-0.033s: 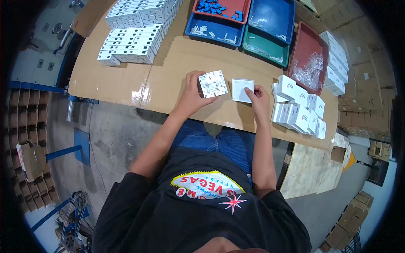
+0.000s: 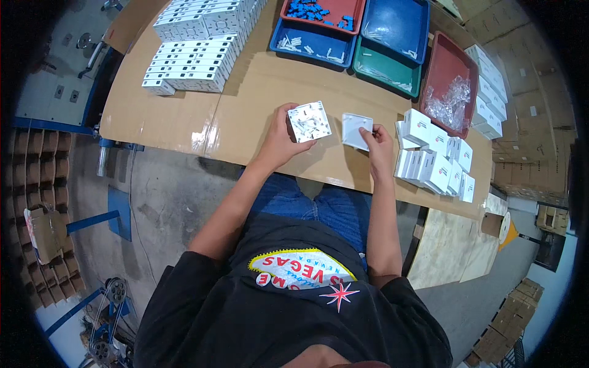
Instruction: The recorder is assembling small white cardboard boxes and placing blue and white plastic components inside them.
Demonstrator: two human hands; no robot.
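Observation:
My left hand (image 2: 283, 136) is wrapped round the side of a white square box (image 2: 310, 121), its thumb along the near edge. Small white and dark pieces show on the box's upper face; I cannot make out each one. To the right, my right hand (image 2: 378, 142) pinches a thin white square cover (image 2: 354, 130) by its right side, thumb on top. The cover is tilted a little and stays apart from the box, with a narrow gap of cardboard between them.
White boxes (image 2: 196, 64) are stacked at the far left. Beyond my hands stand a red tray of blue pieces (image 2: 313, 13), blue and green trays (image 2: 385, 69) of small white parts, and a red tray (image 2: 437, 73) with clear plastic. White boxes (image 2: 434, 156) crowd the right table edge.
My right hand has shifted slightly right with the white cover, which is now more tilted and farther from the box. My left hand and the box have barely moved.

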